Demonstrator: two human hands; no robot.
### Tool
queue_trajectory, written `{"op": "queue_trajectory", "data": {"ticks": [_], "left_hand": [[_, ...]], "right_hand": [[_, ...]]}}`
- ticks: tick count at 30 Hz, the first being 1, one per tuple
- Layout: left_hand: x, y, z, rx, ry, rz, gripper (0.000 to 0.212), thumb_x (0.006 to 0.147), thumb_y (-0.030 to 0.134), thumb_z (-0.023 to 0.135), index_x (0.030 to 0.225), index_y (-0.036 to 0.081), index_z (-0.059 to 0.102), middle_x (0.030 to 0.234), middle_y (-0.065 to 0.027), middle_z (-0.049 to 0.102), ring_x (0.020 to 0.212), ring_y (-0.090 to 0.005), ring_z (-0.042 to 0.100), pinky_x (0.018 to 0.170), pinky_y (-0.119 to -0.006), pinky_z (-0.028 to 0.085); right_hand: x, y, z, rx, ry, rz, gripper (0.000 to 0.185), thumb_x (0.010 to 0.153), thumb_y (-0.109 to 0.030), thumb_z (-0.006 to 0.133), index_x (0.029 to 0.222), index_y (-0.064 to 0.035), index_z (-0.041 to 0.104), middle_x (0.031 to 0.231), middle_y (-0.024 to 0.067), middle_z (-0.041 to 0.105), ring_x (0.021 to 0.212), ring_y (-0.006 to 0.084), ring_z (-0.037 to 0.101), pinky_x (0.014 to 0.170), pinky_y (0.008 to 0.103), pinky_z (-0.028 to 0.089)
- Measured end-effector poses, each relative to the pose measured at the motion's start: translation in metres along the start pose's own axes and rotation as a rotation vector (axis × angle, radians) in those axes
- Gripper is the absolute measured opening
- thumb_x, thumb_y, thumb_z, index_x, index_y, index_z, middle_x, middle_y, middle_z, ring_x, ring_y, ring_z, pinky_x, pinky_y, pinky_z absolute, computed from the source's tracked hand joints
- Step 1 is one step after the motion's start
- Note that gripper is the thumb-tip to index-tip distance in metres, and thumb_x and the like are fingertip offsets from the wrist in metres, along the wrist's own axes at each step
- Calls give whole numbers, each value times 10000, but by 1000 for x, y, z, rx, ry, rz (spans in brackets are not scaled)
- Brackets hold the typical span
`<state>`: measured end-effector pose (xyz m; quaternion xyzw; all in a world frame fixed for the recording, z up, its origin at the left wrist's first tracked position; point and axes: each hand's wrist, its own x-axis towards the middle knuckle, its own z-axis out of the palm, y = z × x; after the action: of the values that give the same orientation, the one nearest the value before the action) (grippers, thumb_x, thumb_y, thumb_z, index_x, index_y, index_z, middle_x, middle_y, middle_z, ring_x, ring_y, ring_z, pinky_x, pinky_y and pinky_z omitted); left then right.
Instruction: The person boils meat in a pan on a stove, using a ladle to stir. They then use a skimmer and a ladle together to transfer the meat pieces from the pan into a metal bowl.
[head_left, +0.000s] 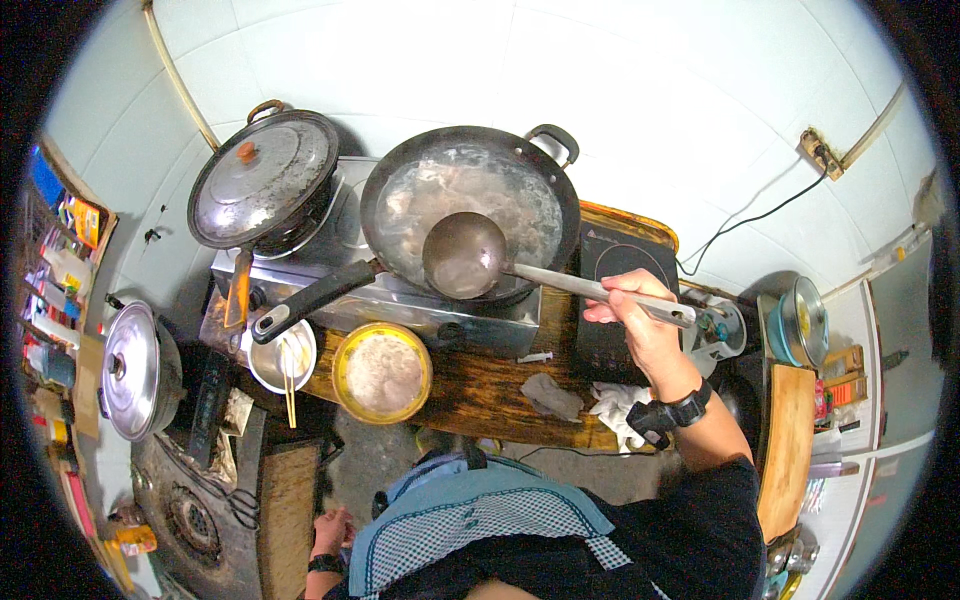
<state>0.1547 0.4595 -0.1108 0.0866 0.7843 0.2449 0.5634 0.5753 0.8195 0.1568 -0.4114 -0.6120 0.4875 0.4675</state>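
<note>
My right hand (636, 315) grips the handle of a metal ladle (555, 279). The ladle's bowl is over the near part of a large dark wok (373, 202), hiding some of its contents. Pale, cloudy liquid (457, 180) fills the wok, with brownish patches in it. The wok rests on a stainless-steel gas stove (420, 311), its black long handle (315, 300) pointing toward the lower left. Down by my side, my left hand (335, 527) hangs away from the stove beside my blue checked apron (480, 517). Its fingers are too small and partly hidden to tell their state.
A lidded pan (270, 180) occupies the stove's left side. Before the stove are a yellow-rimmed basin (341, 390) of cloudy liquid and a metal bowl (261, 367) with chopsticks (289, 390). A black induction cooker (611, 337) and a grey cloth (553, 397) lie rightward.
</note>
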Motion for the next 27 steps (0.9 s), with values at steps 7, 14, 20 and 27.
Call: {"op": "queue_trajectory", "data": {"ticks": [7,14,20,27], "left_hand": [[1,-11,-4,-46,6,-7,295,918,248,511,808,-24,543,566,-149,566,398,-205,500,330,-321,345],[5,-27,-9,102,-41,225,293,908,227,515,772,-25,576,567,-123,562,422,-193,509,367,-312,370],[6,-22,2,-30,41,27,277,896,240,529,774,-4,580,584,-100,561,418,-180,494,392,-313,378],[64,-93,-15,226,2,433,265,894,231,562,824,-14,634,724,-76,642,612,-141,566,546,-289,442]], "right_hand": [[16,0,33,83,47,29,138,907,-108,514,967,7,560,778,148,655,712,205,668,629,277,547],[19,-14,33,190,117,24,178,907,-167,530,961,2,550,808,148,651,646,218,665,585,275,542],[8,-40,25,218,127,13,213,904,-180,521,939,30,525,752,170,634,599,233,656,518,293,560],[-15,-45,30,251,-23,71,228,912,-226,519,888,0,507,780,141,605,558,259,640,491,309,549]]}}
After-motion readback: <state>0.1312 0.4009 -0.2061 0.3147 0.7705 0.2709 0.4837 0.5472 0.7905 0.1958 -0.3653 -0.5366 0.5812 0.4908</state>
